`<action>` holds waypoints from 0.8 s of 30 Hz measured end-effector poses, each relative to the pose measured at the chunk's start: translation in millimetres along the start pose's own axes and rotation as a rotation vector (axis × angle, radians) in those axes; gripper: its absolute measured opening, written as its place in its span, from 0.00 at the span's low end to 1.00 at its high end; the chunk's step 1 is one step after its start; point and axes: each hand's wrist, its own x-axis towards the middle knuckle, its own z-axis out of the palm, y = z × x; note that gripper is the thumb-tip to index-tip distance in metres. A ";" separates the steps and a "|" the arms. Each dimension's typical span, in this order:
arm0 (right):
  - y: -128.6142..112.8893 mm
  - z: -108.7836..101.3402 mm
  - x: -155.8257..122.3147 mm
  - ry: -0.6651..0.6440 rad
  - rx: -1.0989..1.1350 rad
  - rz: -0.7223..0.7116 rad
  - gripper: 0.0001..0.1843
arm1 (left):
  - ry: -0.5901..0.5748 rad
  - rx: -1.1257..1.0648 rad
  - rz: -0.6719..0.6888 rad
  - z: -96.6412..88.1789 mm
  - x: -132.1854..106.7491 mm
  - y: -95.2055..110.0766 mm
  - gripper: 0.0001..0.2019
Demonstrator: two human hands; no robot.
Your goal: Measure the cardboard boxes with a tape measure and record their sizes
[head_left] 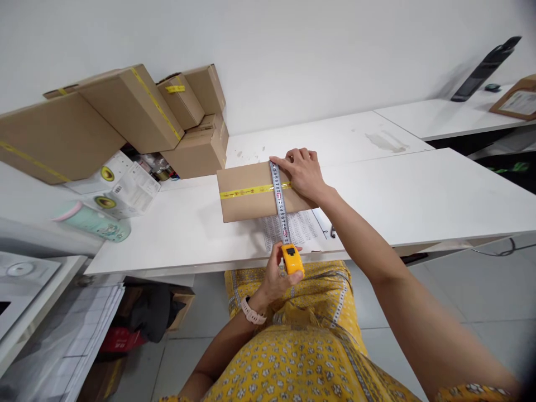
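Cardboard box (256, 205): is lying on the white table (397, 192), partly over printed sheets (305, 228).
Tape measure (292, 260): its blade (281, 205) is crossing the box top and 1 yellow band (247, 192).
Right hand (307, 174): is gripping the box's back edge, 1 digit pinning the blade's end.
Left hand (275, 280): is clasping the yellow case (295, 263), apart from the right.
Brown cartons (128, 111): are standing stacked at left.
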 end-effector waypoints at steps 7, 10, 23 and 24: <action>-0.7 -2.0 -0.9 -0.015 -0.004 0.001 0.29 | -0.008 0.015 -0.006 -0.5 0.1 1.2 0.32; -0.9 -2.1 -1.1 -0.011 -0.006 0.002 0.29 | -0.007 0.024 -0.010 -0.6 0.1 0.7 0.32; 1.3 4.6 -2.4 0.059 0.029 0.038 0.28 | 0.010 -0.020 -0.026 -5.6 -3.6 9.3 0.37; 0.3 3.8 -3.7 0.074 0.033 0.041 0.29 | 0.008 -0.022 -0.014 -6.8 -6.0 13.1 0.38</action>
